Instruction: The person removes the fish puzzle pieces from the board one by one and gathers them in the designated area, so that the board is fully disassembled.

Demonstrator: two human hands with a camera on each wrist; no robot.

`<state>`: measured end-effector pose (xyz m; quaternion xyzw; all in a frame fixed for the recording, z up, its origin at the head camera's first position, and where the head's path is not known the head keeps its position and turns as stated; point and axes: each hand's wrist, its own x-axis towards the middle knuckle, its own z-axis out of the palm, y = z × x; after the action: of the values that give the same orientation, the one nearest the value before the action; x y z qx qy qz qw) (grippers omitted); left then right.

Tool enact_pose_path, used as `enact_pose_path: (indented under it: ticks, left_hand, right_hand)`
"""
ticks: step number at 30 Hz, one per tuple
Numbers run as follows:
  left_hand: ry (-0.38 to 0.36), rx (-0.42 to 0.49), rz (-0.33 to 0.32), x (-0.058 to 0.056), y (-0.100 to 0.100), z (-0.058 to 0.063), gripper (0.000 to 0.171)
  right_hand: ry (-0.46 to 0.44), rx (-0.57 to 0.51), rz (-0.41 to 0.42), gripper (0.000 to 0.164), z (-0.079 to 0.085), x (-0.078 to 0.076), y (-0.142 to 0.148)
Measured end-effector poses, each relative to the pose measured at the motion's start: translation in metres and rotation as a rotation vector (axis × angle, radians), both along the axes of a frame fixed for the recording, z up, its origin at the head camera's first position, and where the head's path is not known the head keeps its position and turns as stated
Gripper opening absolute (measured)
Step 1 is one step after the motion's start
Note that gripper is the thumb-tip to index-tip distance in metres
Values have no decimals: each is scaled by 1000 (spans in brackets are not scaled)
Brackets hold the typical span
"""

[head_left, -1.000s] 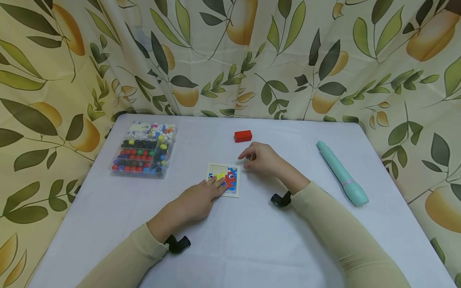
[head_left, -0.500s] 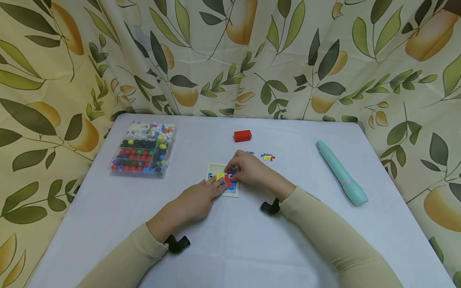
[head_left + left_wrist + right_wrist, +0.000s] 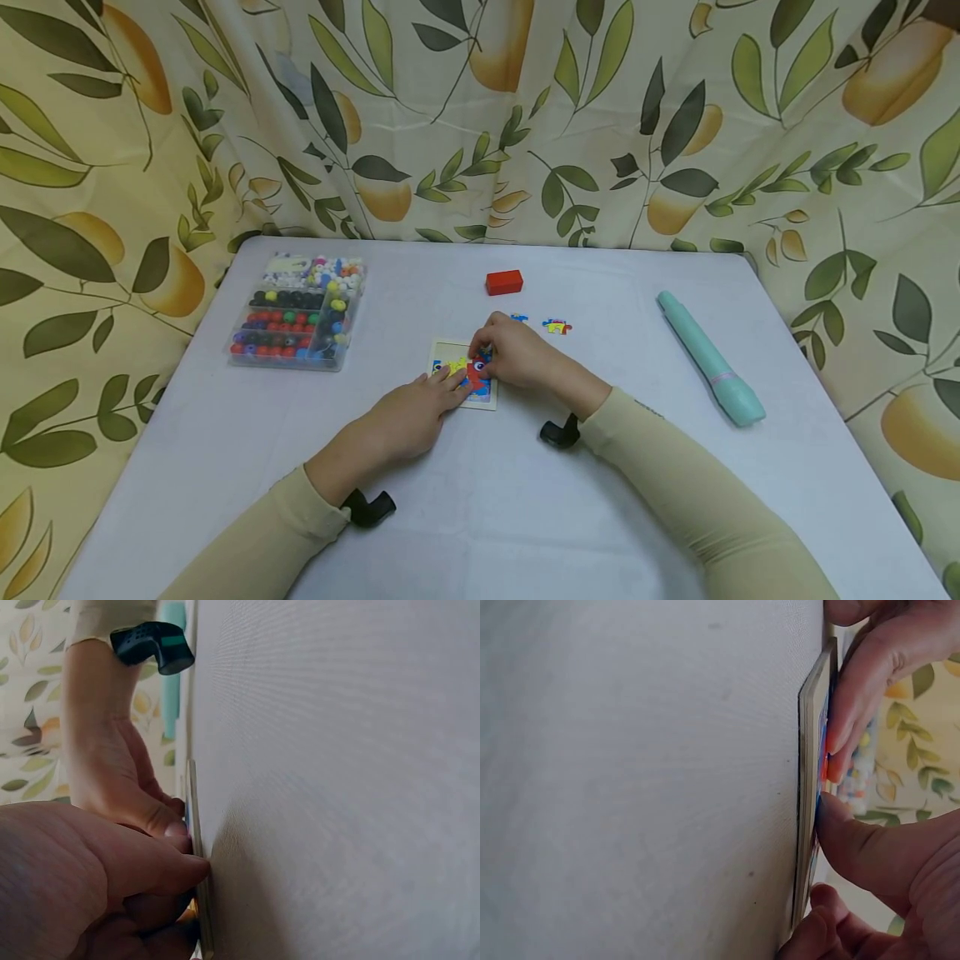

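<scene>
A small jigsaw board with a pale frame lies mid-table, showing a red fish and yellow and blue parts. The left hand rests on its lower left, fingers laid out over the picture. At the upper right of the board, the right hand has its thumb and curled fingers together on a puzzle piece, mostly hidden by them. In the right wrist view the right thumb touches the picture side, and the other fingers bend near the frame's edge. A loose yellow-and-red puzzle piece and a partly covered blue one lie behind the right hand.
A red block stands behind the board. On the left is a clear compartment box of coloured beads. A mint-green tapered case lies to the right. A patterned curtain hangs behind the white-covered table.
The right hand has moved left and toward the body from the loose pieces to the board, uncovering those pieces. Over the last half second it barely moves. The left hand stays on the board.
</scene>
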<state>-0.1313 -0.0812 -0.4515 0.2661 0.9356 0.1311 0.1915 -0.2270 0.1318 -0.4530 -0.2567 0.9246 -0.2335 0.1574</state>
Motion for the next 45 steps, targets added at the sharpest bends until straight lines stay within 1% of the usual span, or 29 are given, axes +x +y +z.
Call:
enact_pose_path:
  ticks: [9, 13, 19, 24, 28, 31, 36, 40, 45]
  left_hand:
    - [-9, 5, -6, 0, 0, 0, 50]
    - [-7, 10, -6, 0, 1, 1, 50]
    - [-8, 16, 0, 0, 1, 1, 50]
    - [4, -22, -6, 1, 2, -1, 59]
    - [29, -57, -45, 1, 3, -2, 65]
    - [44, -81, -71, 2, 4, 1, 66]
    - [31, -107, -70, 1, 7, 9, 64]
    - [8, -99, -56, 2, 8, 11, 64]
    - [3, -86, -44, 1, 8, 10, 66]
  right_hand:
    - [11, -22, 12, 23, 0, 1, 1]
    - [-3, -33, -11, 24, 3, 2, 2]
    - [-14, -42, -55, 31, 9, 5, 2]
    - [-7, -55, -57, 31, 9, 5, 3]
    - [0, -77, -54, 30, 8, 5, 4]
    - [-4, -104, -55, 28, 6, 4, 5]
    - [-15, -180, -81, 26, 5, 3, 6]
    - [-53, -224, -132, 27, 7, 4, 8]
    - [-165, -266, -230, 25, 13, 4, 18]
